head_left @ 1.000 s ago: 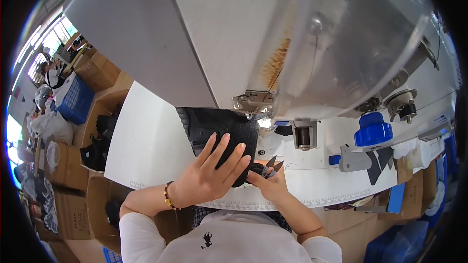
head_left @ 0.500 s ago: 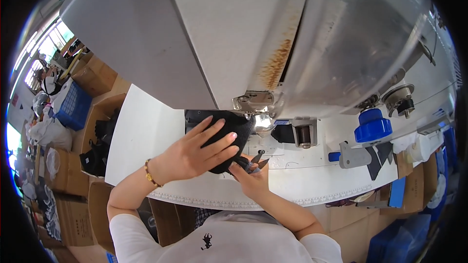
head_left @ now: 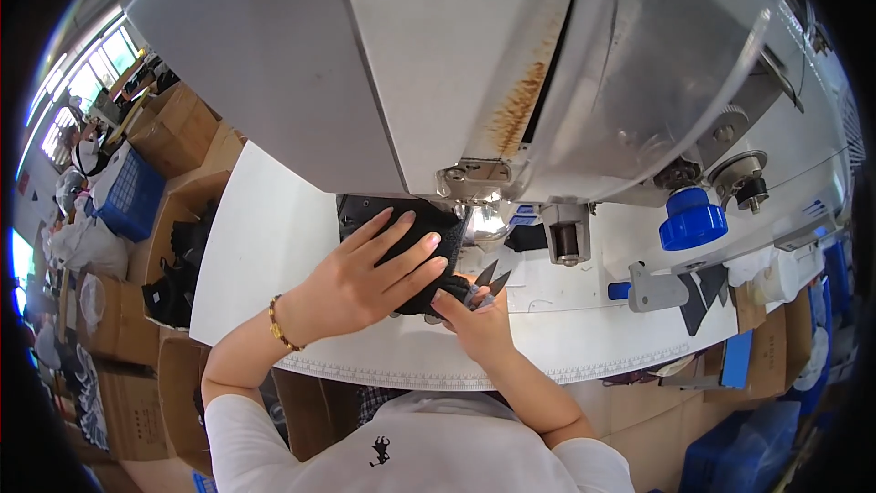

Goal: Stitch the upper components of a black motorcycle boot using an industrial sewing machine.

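A black fabric piece (head_left: 427,236) lies on the white sewing machine table (head_left: 265,246), its far edge under the machine head near the needle area. My left hand (head_left: 351,283) rests on it, fingers stretched out and apart. At the fabric's near right edge my right hand (head_left: 474,324) is closed, the thumb pressing on a bunched fold. Tucked in the same hand are small thread snips (head_left: 493,279), their two dark pointed blades sticking out past the fingers. The underside of the fabric and most of the right fingers are hidden.
The sewing machine head (head_left: 456,64) fills the upper middle. To the right are a blue knob (head_left: 692,221), a grey lever (head_left: 657,290) and dark scraps (head_left: 703,299). A cardboard box (head_left: 173,210) with black pieces stands left of the table; a blue crate (head_left: 132,196) sits beyond.
The view has shifted slightly. Near my right thumb the fabric now looks more bunched, and a textured strip shows along its right side. My left hand stays flat on it.
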Action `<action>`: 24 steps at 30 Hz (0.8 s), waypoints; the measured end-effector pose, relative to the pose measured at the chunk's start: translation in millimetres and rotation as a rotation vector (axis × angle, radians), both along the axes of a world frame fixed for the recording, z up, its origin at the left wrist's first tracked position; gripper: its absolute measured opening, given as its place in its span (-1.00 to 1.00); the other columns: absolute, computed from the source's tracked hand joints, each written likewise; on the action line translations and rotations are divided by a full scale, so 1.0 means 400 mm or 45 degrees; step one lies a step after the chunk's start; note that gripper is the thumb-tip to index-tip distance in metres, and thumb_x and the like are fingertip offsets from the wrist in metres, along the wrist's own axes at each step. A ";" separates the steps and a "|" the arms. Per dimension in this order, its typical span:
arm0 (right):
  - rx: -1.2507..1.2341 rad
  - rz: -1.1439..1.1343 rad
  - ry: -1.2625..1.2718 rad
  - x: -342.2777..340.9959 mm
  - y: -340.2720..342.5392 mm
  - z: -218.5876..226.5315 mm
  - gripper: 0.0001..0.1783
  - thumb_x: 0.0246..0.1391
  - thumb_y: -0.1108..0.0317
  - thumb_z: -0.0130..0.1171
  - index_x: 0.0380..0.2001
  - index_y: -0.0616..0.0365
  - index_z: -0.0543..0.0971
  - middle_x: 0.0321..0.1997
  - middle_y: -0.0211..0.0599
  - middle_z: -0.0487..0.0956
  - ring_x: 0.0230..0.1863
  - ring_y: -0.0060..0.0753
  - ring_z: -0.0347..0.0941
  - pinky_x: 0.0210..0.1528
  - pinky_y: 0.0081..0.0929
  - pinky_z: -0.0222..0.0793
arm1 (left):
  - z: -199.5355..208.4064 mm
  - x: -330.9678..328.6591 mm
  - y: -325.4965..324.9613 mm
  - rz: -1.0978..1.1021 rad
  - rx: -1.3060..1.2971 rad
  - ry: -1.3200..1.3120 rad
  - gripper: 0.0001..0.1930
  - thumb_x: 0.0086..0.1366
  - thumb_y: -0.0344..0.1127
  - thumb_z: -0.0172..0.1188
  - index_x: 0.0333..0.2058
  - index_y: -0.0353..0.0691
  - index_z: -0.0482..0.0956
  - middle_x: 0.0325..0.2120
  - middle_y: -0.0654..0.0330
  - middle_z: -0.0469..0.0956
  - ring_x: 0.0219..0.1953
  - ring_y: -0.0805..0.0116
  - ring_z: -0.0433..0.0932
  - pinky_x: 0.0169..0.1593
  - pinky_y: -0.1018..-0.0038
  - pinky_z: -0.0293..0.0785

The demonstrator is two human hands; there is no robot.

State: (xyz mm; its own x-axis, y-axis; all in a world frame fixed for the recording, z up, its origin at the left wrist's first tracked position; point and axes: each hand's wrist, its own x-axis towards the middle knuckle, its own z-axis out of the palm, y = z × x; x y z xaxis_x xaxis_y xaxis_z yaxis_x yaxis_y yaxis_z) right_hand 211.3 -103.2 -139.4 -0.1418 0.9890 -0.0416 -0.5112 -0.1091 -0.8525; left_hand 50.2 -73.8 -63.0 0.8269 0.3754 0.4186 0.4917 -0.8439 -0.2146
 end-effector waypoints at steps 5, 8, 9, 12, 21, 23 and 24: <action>-0.103 0.095 -0.006 0.049 0.011 0.015 -0.85 -0.18 0.51 0.18 -0.45 0.26 0.45 -0.60 -0.49 0.45 -0.64 -0.81 0.29 -0.65 -0.88 0.14 | -0.002 0.045 -0.038 0.138 0.068 0.028 -0.61 -0.08 -0.40 0.05 -0.18 -0.28 0.43 -0.14 0.02 0.39 -0.11 0.01 0.38 0.00 0.20 0.31; -0.113 0.121 -0.004 0.076 0.019 0.004 -0.86 -0.17 0.51 0.17 -0.47 0.24 0.43 -0.64 -0.51 0.41 -0.72 -0.82 0.21 -0.73 -0.84 0.05 | -0.016 0.075 -0.057 0.207 0.107 0.024 -0.62 -0.08 -0.40 0.04 -0.19 -0.32 0.42 -0.16 -0.04 0.38 -0.12 0.02 0.38 0.01 0.25 0.31; -0.094 0.157 0.010 0.081 0.021 0.002 -0.86 -0.17 0.51 0.16 -0.47 0.23 0.42 -0.65 -0.52 0.39 -0.73 -0.82 0.19 -0.75 -0.84 0.02 | -0.021 0.082 -0.060 0.241 0.119 0.001 -0.62 -0.08 -0.41 0.04 -0.19 -0.35 0.42 -0.17 -0.06 0.38 -0.12 0.04 0.39 0.01 0.28 0.31; -0.024 0.158 0.021 0.084 0.018 -0.009 -0.88 -0.14 0.50 0.14 -0.51 0.21 0.40 -0.68 -0.51 0.39 -0.74 -0.82 0.19 -0.76 -0.84 0.01 | -0.032 0.094 -0.066 0.275 0.179 -0.017 -0.63 -0.10 -0.41 0.06 -0.22 -0.35 0.44 -0.19 -0.05 0.40 -0.13 0.06 0.40 0.00 0.30 0.32; -0.005 0.032 -0.311 0.081 -0.040 0.004 -0.85 -0.08 0.43 0.13 -0.62 0.25 0.42 -0.69 -0.38 0.52 -0.81 -0.88 0.13 -0.80 -0.87 -0.03 | -0.075 0.028 -0.081 -0.073 0.113 -0.332 -0.75 -0.18 -0.46 0.20 -0.40 -0.26 0.56 -0.38 0.14 0.49 -0.23 0.17 0.49 -0.13 0.29 0.45; -0.020 0.072 -0.311 0.080 -0.041 0.004 -0.83 -0.07 0.42 0.12 -0.64 0.25 0.43 -0.69 -0.38 0.52 -0.83 -0.88 0.11 -0.81 -0.87 -0.04 | -0.072 0.033 -0.085 -0.043 0.217 -0.224 -0.76 -0.12 -0.45 0.18 -0.36 -0.26 0.55 -0.34 0.19 0.48 -0.20 0.23 0.48 -0.11 0.36 0.45; -0.038 0.088 -0.236 0.080 -0.042 0.004 -0.84 -0.07 0.42 0.11 -0.64 0.25 0.44 -0.70 -0.35 0.51 -0.84 -0.86 0.10 -0.82 -0.84 -0.06 | -0.070 0.035 -0.089 -0.041 0.213 -0.222 -0.76 -0.12 -0.45 0.18 -0.36 -0.26 0.55 -0.34 0.19 0.48 -0.20 0.23 0.48 -0.11 0.36 0.45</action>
